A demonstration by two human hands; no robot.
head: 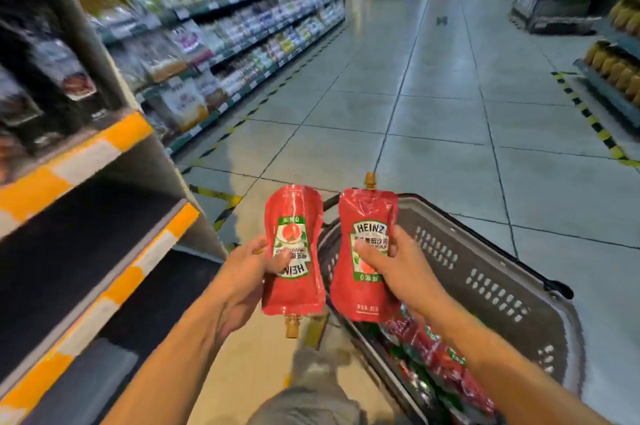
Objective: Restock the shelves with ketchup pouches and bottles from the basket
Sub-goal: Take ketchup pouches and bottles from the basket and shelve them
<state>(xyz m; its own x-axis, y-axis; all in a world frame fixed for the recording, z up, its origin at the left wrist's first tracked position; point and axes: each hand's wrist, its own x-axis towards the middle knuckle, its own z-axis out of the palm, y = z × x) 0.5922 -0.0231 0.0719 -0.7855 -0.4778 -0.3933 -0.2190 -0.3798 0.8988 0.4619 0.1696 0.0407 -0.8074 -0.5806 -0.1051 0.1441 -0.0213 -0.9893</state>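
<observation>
Two glossy red ketchup pouches sit near the middle of the view, one in each hand; the left pouch [294, 251] is held upside down, its tan screw cap pointing to six o'clock and its green-edged label with a tomato picture reading inverted; the left hand [242, 272] grips its nine o'clock edge, thumb curled over the label and fingers [281, 256] wrapped behind; the right pouch [365, 251] stands upright just beside it, apart by a narrow gap, its tan cap at twelve o'clock and the white brand lettering readable on the label; the right hand [403, 265] pinches its three o'clock side, thumb pressed across the label, the other fingers hidden behind the film; both pouches are soft, creased foil-like film with rounded shoulders and a flat sealed base; at four o'clock lies a dark grey plastic basket [485, 272], its wall pierced with rows of short slots, a black handle folded along the rim, and more red and green pouches [440, 359] heaped inside, blurred; at nine o'clock stand dark shelves [104, 241] edged with orange and white strips; pale grey floor tiles [433, 119] with yellow-and-black hazard tape run toward twelve o'clock between blurred stocked aisles.
</observation>
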